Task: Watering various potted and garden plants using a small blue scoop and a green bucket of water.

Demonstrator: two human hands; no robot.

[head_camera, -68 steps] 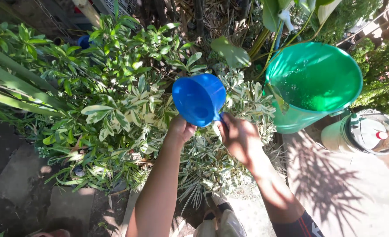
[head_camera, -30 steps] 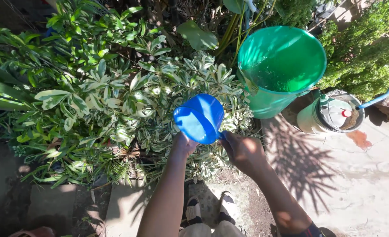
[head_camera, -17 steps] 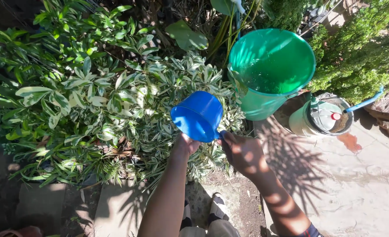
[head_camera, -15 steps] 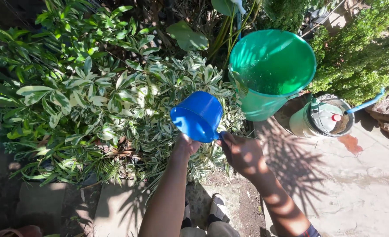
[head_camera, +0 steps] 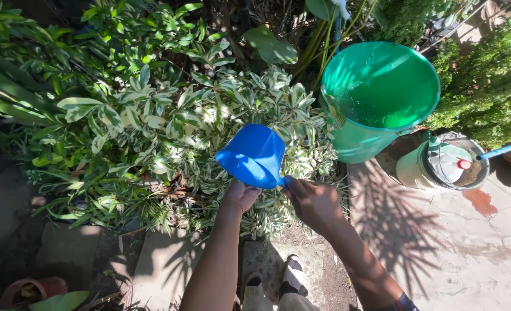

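A blue plastic cup (head_camera: 254,155) is tipped forward and left over a bush with green-and-white leaves (head_camera: 169,132), its mouth turned away from me. My left hand (head_camera: 241,194) holds it from below at its base. My right hand (head_camera: 313,198) grips its handle on the right side. A large green bucket (head_camera: 376,98) with water in it stands just to the right of the cup, on the edge of the paving.
A cream container (head_camera: 440,167) with a red-capped bottle inside stands right of the bucket, a blue pipe (head_camera: 503,150) beside it. Concrete paving (head_camera: 440,253) lies at the right. My feet (head_camera: 272,282) stand on stone slabs. A clay pot (head_camera: 30,288) sits lower left.
The blue cup has tipped further over toward the leaves, its opening now turned away. Both hands stay on it. The view has shifted so the bucket sits further right.
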